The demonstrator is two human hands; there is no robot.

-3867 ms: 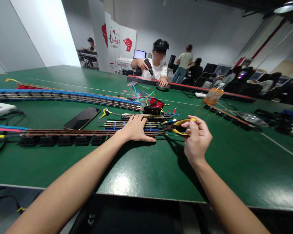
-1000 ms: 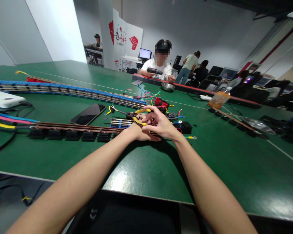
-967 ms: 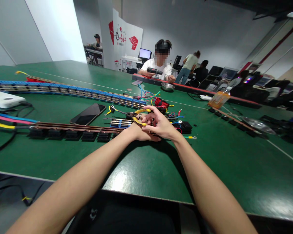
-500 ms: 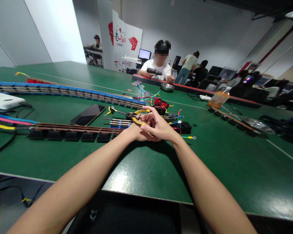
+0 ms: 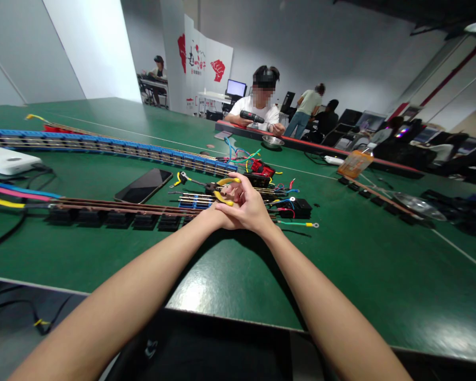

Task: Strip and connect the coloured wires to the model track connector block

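My right hand (image 5: 244, 207) is closed around yellow-handled pliers (image 5: 224, 189), whose jaws point left over a short blue-and-brass terminal strip (image 5: 193, 200). This hand crosses over my left hand (image 5: 216, 216), which rests on the long brown rail with black blocks (image 5: 103, 210); its fingers are covered by the right hand. Beside the hands on the right lie a black block with coloured wires (image 5: 299, 207) and a green wire with a ring terminal (image 5: 301, 224).
A phone (image 5: 143, 185) lies left of the hands, with a long blue strip (image 5: 103, 145) behind it and a white device (image 5: 8, 160) at far left. A person across the green table (image 5: 341, 264) holds a drill (image 5: 250, 116) near a metal bowl (image 5: 272, 140).
My right hand brought the pliers from the right end of the rail across my left hand. In the last half second it slid slightly further left.
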